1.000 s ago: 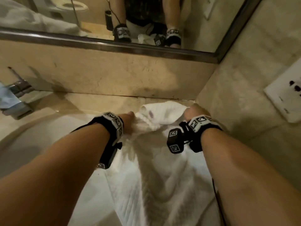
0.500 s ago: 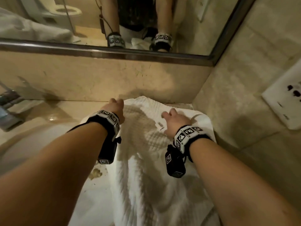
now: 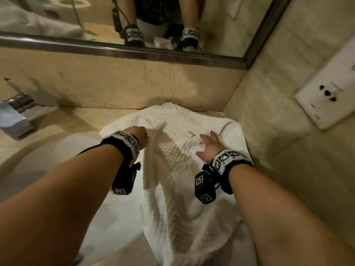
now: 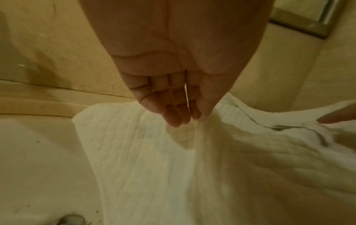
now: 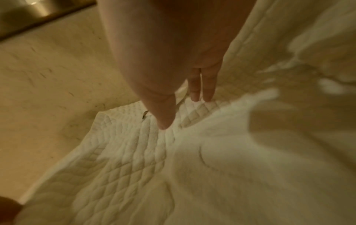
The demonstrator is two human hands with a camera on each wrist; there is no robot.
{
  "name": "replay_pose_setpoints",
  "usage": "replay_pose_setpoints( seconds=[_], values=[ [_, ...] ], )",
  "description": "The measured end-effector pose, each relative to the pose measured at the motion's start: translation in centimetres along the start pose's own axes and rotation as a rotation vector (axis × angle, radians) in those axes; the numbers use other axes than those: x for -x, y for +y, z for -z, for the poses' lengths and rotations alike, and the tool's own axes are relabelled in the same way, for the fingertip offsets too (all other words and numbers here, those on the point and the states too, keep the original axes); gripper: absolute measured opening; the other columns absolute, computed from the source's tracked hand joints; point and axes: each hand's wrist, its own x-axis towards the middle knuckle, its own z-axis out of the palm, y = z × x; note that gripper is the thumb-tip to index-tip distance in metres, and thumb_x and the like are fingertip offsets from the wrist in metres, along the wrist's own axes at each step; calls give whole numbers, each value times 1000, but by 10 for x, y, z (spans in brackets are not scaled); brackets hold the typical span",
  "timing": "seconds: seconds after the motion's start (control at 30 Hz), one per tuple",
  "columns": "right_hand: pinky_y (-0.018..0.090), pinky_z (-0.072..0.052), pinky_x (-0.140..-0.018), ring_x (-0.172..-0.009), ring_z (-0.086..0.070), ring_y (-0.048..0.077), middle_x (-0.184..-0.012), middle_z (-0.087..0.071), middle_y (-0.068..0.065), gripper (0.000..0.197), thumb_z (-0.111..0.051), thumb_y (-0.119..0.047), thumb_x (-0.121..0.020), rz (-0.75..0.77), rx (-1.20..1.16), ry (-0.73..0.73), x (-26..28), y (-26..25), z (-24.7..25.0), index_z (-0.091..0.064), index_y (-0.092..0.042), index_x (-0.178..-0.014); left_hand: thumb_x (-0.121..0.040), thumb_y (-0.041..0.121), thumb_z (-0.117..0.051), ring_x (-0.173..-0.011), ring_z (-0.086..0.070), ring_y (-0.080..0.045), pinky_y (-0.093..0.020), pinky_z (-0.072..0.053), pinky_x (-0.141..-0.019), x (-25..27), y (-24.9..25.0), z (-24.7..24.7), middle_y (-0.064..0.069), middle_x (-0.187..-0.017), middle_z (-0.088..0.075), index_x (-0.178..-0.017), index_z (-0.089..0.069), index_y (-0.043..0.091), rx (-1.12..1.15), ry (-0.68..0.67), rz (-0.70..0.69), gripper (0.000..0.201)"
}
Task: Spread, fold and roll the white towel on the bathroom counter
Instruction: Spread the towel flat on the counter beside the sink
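Observation:
The white quilted towel [image 3: 172, 150] lies spread on the counter, its far edge near the back wall and its near part hanging over the front. A small tag [image 3: 191, 133] shows near the far edge. My left hand [image 3: 141, 136] is over the towel's left part with its fingers straight and together; in the left wrist view the fingertips [image 4: 181, 118] point down at the towel [image 4: 146, 152], holding nothing. My right hand [image 3: 208, 146] rests open on the right part, fingers spread. In the right wrist view its fingertips [image 5: 194, 97] touch the towel [image 5: 134, 152].
A chrome faucet [image 3: 18, 110] and the white sink basin [image 3: 44, 166] lie to the left, under the towel's left edge. The back wall carries a mirror [image 3: 211, 25]. The side wall with a white socket plate [image 3: 326, 89] stands close on the right.
One second ago both hands gripped the towel's raised far edge. They have laid it flat toward the back wall and let go; both hands are now open over the towel.

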Motion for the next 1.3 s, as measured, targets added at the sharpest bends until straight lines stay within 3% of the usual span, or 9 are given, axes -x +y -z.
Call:
replay_pose_setpoints(
  seconds=[0.3,0.43,0.67,0.83,0.97,1.07,1.13,1.2,1.3],
  values=[
    [29,-24,-112,-142,-20,23,-156,-5,10,65,-55,-30,-93,-45,-221,94,94,5,-25,-21,-20,-148,-96,24,-46,-109,-56,-30,-34,-45,-86,78,23,-36,-12,-122,-57,-121,-51,9,58,-10,-137,29],
    [30,-31,-110,-132,-39,25,-149,-18,12,61,-56,-27,-92,-23,-300,122,139,10,-41,-27,-18,-145,-96,27,-46,-112,-55,-28,-33,-44,-89,121,33,-60,-10,-123,-58,-116,-56,10,43,-40,-208,28],
    [26,-36,-101,-124,-48,22,-136,-49,9,42,-54,-30,-92,102,-164,-45,218,18,-101,-53,-13,-131,-93,20,-50,-94,-56,-24,-31,-45,-83,198,45,-115,-7,-107,-60,-109,-65,14,42,-118,-201,22],
    [34,-39,-106,-125,-48,25,-134,-49,9,51,-61,-34,-87,143,-160,-28,251,28,-132,-52,-12,-132,-94,26,-45,-113,-53,-31,-36,-46,-91,233,58,-153,-9,-127,-48,-124,-55,15,-17,21,-162,33],
    [29,-41,-98,-120,-50,24,-126,-53,10,49,-67,-35,-82,179,-222,12,266,31,-142,-56,-11,-124,-80,33,-55,-122,-44,-29,-38,-44,-99,245,62,-178,-5,-131,-38,-131,-39,16,-130,-10,-197,56],
    [32,-34,-105,-130,-39,25,-140,-38,9,67,-65,-42,-82,192,-202,-2,273,33,-151,-38,-16,-138,-72,45,-63,-120,-45,-30,-38,-45,-98,252,65,-182,-5,-131,-36,-134,-33,18,-142,-17,-169,73],
    [35,-33,-109,-134,-35,25,-146,-29,7,74,-64,-47,-81,188,-162,3,274,31,-155,-30,-23,-143,-73,45,-67,-112,-51,-31,-37,-48,-87,255,67,-178,-6,-128,-35,-134,-31,22,-148,-18,-136,75],
    [37,-33,-109,-134,-35,27,-147,-28,8,72,-61,-48,-82,170,-158,-7,272,28,-155,-30,-25,-142,-74,40,-68,-104,-55,-33,-38,-50,-80,258,70,-174,-8,-126,-33,-134,-32,24,-164,-34,-121,72],
    [41,-38,-104,-127,-43,33,-139,-36,11,56,-56,-42,-86,137,-161,22,269,24,-153,-38,-22,-135,-75,35,-66,-99,-58,-35,-41,-51,-87,261,73,-173,-9,-127,-33,-129,-41,27,-151,-44,-139,60]
  ],
)
